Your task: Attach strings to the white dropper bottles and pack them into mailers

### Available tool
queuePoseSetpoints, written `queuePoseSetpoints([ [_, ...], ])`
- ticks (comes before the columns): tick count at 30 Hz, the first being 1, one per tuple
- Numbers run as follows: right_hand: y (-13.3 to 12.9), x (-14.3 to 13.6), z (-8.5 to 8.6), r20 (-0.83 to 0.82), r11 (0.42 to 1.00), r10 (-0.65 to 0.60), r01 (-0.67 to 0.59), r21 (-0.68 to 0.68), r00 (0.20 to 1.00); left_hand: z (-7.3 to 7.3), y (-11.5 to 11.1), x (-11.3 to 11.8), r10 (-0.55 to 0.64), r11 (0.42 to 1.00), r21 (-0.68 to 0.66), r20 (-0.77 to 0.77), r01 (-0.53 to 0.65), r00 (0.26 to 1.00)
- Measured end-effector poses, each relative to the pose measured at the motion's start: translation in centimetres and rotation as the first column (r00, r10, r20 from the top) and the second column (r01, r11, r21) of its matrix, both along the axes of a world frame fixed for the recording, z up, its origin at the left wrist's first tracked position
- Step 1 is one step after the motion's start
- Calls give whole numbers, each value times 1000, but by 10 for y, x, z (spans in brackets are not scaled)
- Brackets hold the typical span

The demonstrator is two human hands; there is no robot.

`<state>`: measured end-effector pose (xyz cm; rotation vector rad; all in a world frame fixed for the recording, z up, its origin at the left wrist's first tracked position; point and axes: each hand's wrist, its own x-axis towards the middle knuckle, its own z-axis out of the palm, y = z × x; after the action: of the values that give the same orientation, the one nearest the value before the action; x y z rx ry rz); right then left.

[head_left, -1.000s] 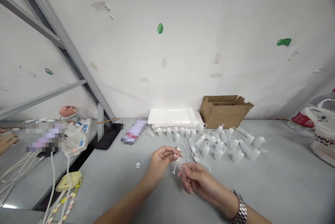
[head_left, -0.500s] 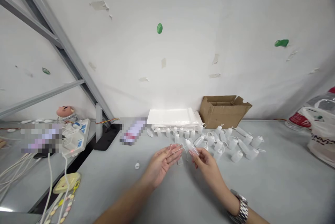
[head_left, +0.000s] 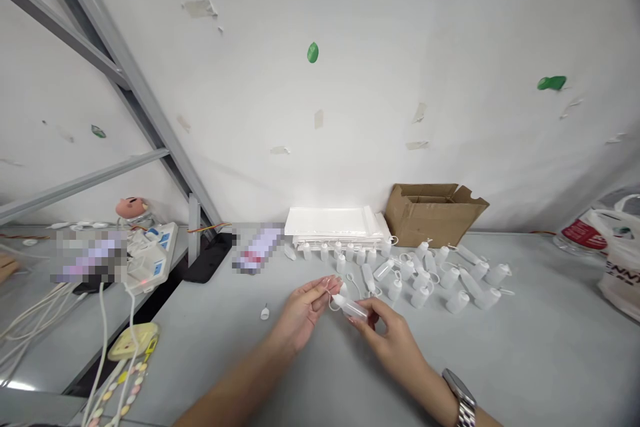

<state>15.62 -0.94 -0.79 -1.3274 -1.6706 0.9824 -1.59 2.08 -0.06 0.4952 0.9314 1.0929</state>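
My right hand (head_left: pixel 383 330) grips a small clear plastic squeeze bottle (head_left: pixel 353 309) by its lower end, its white nozzle tilted left toward my left hand. With fingertips pinched, my left hand (head_left: pixel 304 312) holds a thin white cap strap (head_left: pixel 332 304) beside the nozzle; the cap itself is mostly hidden by the fingers. Just behind the fingers stands another small bottle, partly covered. To the right, several similar bottles (head_left: pixel 421 297) stand or lie on the grey table, many with looped straps. A loose white cap (head_left: pixel 265 312) rests left of my left hand.
Behind the bottles are a stack of white packets (head_left: pixel 327 222) and an open cardboard box (head_left: pixel 436 217) against the wall. A blurred phone (head_left: pixel 260 247), a power strip (head_left: pixel 153 260) and cables are at left. A plastic bag (head_left: pixel 623 267) stands at far right.
My right hand has moved left and down, turning the bottle so its nozzle meets the fingers of my left hand. The left fingers have closed from a flatter pose. The view has shifted slightly.
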Motion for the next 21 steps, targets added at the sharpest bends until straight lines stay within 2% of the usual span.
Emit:
queuePoseSetpoints([
  [21,0,2,-6,94,999,-21,18,31,995,0,-2,3,26,999,-26,14,-25,1000],
])
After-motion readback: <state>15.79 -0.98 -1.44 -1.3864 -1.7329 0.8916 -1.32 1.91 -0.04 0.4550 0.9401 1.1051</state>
